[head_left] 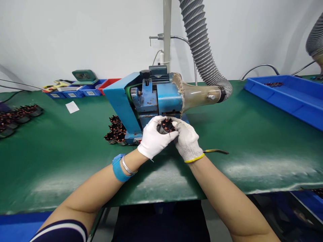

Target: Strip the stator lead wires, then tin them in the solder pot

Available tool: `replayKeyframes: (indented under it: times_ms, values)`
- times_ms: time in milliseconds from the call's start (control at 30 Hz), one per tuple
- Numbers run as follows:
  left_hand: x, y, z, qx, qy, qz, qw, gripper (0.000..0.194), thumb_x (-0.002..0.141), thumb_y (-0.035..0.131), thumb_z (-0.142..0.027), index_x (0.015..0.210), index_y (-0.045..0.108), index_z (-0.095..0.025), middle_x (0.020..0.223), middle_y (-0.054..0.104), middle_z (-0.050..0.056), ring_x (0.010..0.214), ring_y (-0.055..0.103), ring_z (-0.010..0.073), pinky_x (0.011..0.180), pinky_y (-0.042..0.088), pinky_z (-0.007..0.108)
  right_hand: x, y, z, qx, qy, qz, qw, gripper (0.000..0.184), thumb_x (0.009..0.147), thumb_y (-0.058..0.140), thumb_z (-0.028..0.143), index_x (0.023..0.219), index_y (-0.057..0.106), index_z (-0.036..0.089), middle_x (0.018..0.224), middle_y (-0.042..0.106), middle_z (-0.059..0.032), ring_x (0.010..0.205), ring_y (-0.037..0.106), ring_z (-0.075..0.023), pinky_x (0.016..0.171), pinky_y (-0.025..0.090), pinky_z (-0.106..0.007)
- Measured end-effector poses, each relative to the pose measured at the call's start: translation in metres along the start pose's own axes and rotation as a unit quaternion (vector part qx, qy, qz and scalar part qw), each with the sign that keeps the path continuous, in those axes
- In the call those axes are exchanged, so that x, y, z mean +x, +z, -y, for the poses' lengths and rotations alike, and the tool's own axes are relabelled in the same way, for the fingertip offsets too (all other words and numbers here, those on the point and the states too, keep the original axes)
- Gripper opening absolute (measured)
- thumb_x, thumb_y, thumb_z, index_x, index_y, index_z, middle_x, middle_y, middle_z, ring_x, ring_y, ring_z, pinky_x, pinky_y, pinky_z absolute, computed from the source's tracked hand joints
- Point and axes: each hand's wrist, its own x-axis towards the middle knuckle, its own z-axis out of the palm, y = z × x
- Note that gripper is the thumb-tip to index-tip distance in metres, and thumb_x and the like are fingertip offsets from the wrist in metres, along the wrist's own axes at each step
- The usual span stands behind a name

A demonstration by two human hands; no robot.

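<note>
Gripping one copper-wound core [167, 125] are the left hand [156, 137] and right hand [187, 138], while labels [72, 95] on blue bins [98, 91] are illegible.

Ahead of me, a plain white wall runs behind a long workbench with a smooth, glossy green top [252, 137]. An upright pale metal post [167, 23] rises in front of the wall [101, 33]. Light lies in soft whitish patches along the bench's near side, and below it I glimpse some plain grey floor [217, 222].
</note>
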Motion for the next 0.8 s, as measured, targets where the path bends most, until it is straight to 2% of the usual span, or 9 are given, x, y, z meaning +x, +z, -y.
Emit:
replayKeyframes:
  times_ms: [100, 300, 433, 567, 633, 700, 800]
  values:
    - [0.000, 0.001, 0.002, -0.007, 0.004, -0.004, 1.000, 0.058, 0.055, 0.085, -0.037, 0.104, 0.060, -0.019, 0.103, 0.071, 0.007, 0.095, 0.069, 0.0233, 0.090, 0.056, 0.038, -0.001, 0.002, 0.000, -0.001, -0.013, -0.011, 1.000, 0.029, 0.066, 0.059, 0.031, 0.089, 0.073, 0.018, 0.080, 0.075, -0.0010, 0.090, 0.070, -0.0222, 0.095, 0.054, -0.038]
    - [0.000, 0.005, -0.008, 0.007, -0.005, -0.030, 1.000, 0.058, 0.052, 0.086, -0.032, 0.102, 0.059, -0.019, 0.104, 0.070, 0.007, 0.095, 0.069, 0.0232, 0.090, 0.056, 0.038, 0.002, 0.002, 0.002, -0.011, -0.017, -0.019, 1.000, 0.027, 0.067, 0.058, 0.032, 0.085, 0.073, 0.019, 0.080, 0.074, -0.0010, 0.087, 0.070, -0.0221, 0.092, 0.055, -0.040]
    - [0.002, 0.003, -0.014, 0.001, -0.029, -0.003, 1.000, 0.056, 0.052, 0.085, -0.035, 0.099, 0.059, -0.019, 0.093, 0.072, 0.005, 0.087, 0.070, 0.0224, 0.083, 0.057, 0.037, 0.003, 0.001, 0.001, -0.002, -0.016, -0.029, 0.999, 0.028, 0.067, 0.058, 0.033, 0.086, 0.072, 0.019, 0.080, 0.074, -0.0012, 0.090, 0.070, -0.0225, 0.096, 0.053, -0.041]
    - [0.004, 0.003, -0.015, 0.000, -0.029, -0.008, 1.000, 0.060, 0.050, 0.087, -0.037, 0.099, 0.058, -0.019, 0.096, 0.072, 0.005, 0.091, 0.070, 0.0238, 0.085, 0.057, 0.038, 0.003, 0.001, 0.001, -0.010, -0.026, -0.018, 0.999, 0.028, 0.068, 0.057, 0.033, 0.087, 0.071, 0.018, 0.081, 0.074, -0.0015, 0.089, 0.069, -0.0212, 0.096, 0.053, -0.039]
    - [0.002, 0.003, -0.014, -0.004, -0.025, -0.002, 1.000, 0.060, 0.050, 0.087, -0.036, 0.099, 0.057, -0.019, 0.096, 0.072, 0.005, 0.092, 0.071, 0.0238, 0.086, 0.057, 0.039, 0.001, 0.002, 0.003, -0.023, -0.035, -0.019, 0.999, 0.028, 0.068, 0.056, 0.032, 0.087, 0.071, 0.018, 0.080, 0.073, -0.0015, 0.087, 0.068, -0.0202, 0.093, 0.054, -0.037]
    - [-0.004, 0.004, -0.014, -0.028, -0.010, 0.002, 1.000, 0.059, 0.053, 0.085, -0.036, 0.101, 0.056, -0.019, 0.098, 0.072, 0.006, 0.092, 0.071, 0.0231, 0.087, 0.058, 0.038, -0.003, 0.002, 0.005, -0.039, -0.039, -0.026, 0.998, 0.027, 0.065, 0.054, 0.031, 0.083, 0.070, 0.018, 0.075, 0.071, -0.0008, 0.079, 0.067, -0.0191, 0.082, 0.055, -0.034]
    - [-0.022, -0.001, -0.014, -0.056, 0.033, 0.006, 0.998, 0.056, 0.061, 0.082, -0.039, 0.107, 0.055, -0.019, 0.103, 0.071, 0.007, 0.095, 0.071, 0.0225, 0.090, 0.058, 0.039, -0.011, 0.001, 0.009, -0.084, -0.084, -0.012, 0.993, 0.024, 0.063, 0.051, 0.031, 0.073, 0.069, 0.019, 0.071, 0.070, -0.0013, 0.071, 0.064, -0.0182, 0.070, 0.053, -0.031]
